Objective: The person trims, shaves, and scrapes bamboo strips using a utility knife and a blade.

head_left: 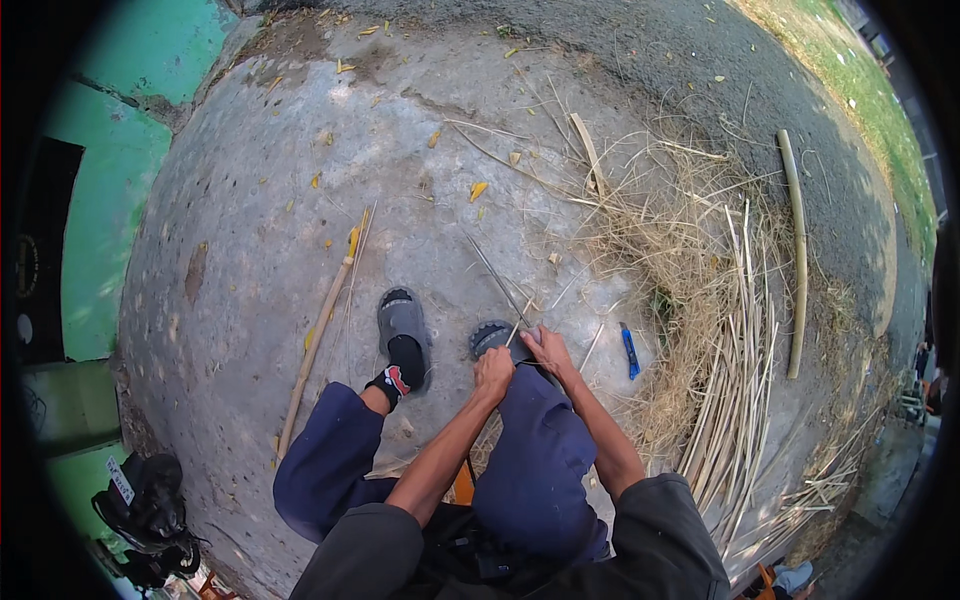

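I sit with both knees up in dark blue trousers, feet in grey sandals [402,322]. My left hand [492,374] and my right hand [547,350] meet above my right knee, both closed on a thin bamboo strip [497,282] that runs up and to the left from the hands. Whether a blade is in either hand cannot be made out. A blue-handled knife [629,351] lies on the concrete just right of my right hand.
A heap of split bamboo strips and shavings [735,340] covers the ground on the right, with a whole bamboo pole [797,250] beyond it. A long bamboo stick [318,345] lies at left. A dark bag [150,515] sits lower left beside a green wall [110,190].
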Tool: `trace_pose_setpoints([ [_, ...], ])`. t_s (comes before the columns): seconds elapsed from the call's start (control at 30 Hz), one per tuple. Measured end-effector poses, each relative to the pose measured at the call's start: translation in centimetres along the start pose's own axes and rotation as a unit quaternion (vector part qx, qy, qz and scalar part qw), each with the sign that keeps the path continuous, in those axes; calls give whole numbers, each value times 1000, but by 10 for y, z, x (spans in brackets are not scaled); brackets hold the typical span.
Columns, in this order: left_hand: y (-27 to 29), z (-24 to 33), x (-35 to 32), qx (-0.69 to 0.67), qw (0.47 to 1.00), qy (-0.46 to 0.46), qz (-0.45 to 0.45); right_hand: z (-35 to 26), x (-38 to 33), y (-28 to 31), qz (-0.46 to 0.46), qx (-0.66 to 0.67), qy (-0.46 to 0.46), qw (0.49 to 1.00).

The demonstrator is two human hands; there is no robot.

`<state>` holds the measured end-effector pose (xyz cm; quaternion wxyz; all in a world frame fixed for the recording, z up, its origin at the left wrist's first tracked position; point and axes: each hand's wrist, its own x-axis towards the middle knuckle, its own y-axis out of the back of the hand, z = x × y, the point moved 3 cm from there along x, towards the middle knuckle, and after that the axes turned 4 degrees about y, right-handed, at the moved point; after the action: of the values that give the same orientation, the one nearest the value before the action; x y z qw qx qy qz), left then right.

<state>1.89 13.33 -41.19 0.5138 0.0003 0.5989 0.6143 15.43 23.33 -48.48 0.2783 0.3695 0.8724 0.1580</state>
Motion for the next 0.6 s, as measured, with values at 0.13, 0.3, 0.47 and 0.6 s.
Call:
trace_pose_setpoints([
  [0.13,6,4,5,-4,1000,-5,-2,13,6,13,38,-8,44,998],
  [0.3,20,-2,31,-25,999,28,-12,1,-3,27,37,-8,10,999],
  [0.47,20,-49,66,-114,980,127,-100,-26,-26,28,36,28,33,998],
  [0.6,15,5,36,-2,999,38,-38,19,-57,52,4,-36,-9,999],
])
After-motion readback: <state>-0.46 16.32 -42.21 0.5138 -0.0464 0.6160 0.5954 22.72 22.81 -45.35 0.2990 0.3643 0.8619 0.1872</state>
